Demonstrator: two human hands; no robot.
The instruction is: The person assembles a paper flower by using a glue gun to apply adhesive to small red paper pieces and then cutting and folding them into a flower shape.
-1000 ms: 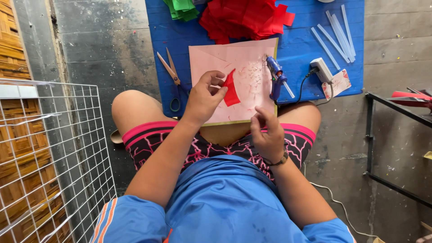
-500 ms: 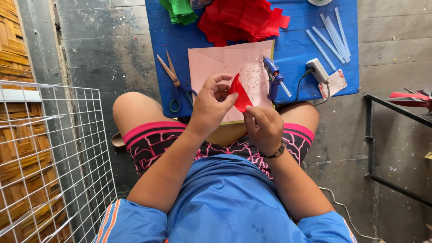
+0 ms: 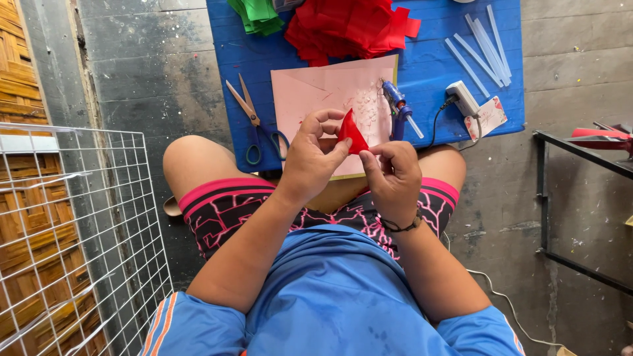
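Observation:
A small red piece of fabric or paper (image 3: 351,132) is pinched between both my hands above my lap. My left hand (image 3: 310,158) grips its left edge with thumb and fingers. My right hand (image 3: 393,175) holds its lower right corner, a dark band on the wrist. Behind the hands a pink sheet (image 3: 330,92) lies on a blue mat (image 3: 428,59). A blue glue gun (image 3: 397,105) rests at the sheet's right edge, and scissors (image 3: 254,122) with blue handles lie to its left.
A heap of red pieces (image 3: 349,26) and some green ones (image 3: 258,14) sit at the mat's far edge. Clear glue sticks (image 3: 481,49) and a white plug (image 3: 463,99) lie at right. A white wire grid (image 3: 72,231) stands left, a black metal frame (image 3: 580,198) right.
My right hand rose from my lap to meet the left, and both now hold the red piece, which has been drawn closer to me and folded into a pointed shape.

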